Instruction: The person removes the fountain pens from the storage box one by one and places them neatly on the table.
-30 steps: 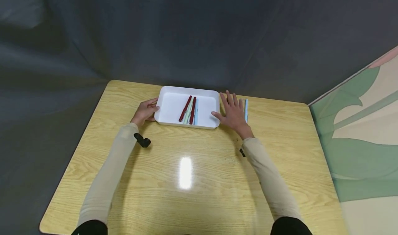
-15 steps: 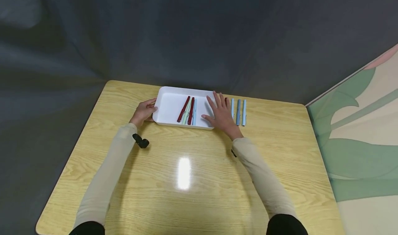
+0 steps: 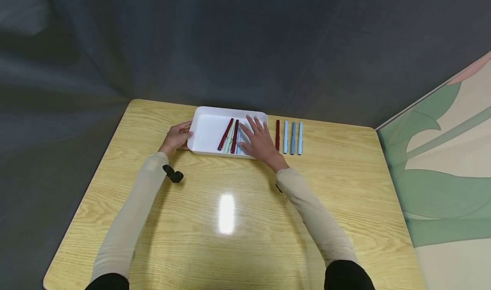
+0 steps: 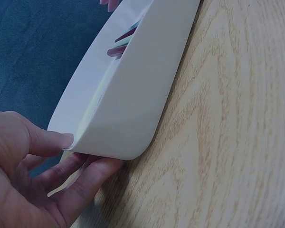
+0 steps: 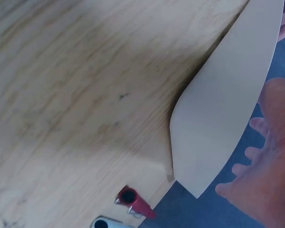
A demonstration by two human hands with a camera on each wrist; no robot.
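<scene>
A white rectangular tray lies near the table's far edge. My left hand grips its left end, thumb on the rim and fingers against the outside, clear in the left wrist view. Inside lie several slim pen-like sticks: a dark red stick, a second dark red stick, a pale green stick and a light blue stick. Over the tray's right half, my right hand spreads its fingers, the thumb and index tip overlapping the blue stick. In the right wrist view, the right hand is above the rim.
Right of the tray, a dark red stick and several blue sticks lie side by side on the wooden table. A dark curtain hangs behind the table. A patterned panel stands at the right.
My right hand has moved left from beside the tray to over its right half, uncovering the row of sticks on the table. The left hand keeps its grip on the tray.
</scene>
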